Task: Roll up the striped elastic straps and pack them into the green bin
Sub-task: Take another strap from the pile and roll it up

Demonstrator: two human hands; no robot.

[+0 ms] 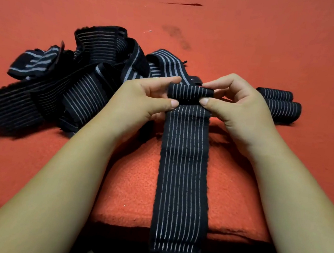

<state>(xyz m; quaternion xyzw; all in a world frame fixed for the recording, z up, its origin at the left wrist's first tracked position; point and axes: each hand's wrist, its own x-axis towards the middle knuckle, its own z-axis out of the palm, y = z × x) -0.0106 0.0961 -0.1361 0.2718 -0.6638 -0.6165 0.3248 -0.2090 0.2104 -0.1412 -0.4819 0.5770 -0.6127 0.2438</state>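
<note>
- Pinching striped strap's [184, 171] rolled end at centre, left hand [148, 97] and right hand [235, 108] clamped on it.
- Tail trailing toward 6 o'clock over table [278, 45].
- Heaped loose straps [71, 90] at 9 o'clock, finished rolls [281, 108] at 3.

Strap pile [78, 85] left; two rolls [281, 110] right; single strap [183, 181] between, on mat [278, 45].
</note>
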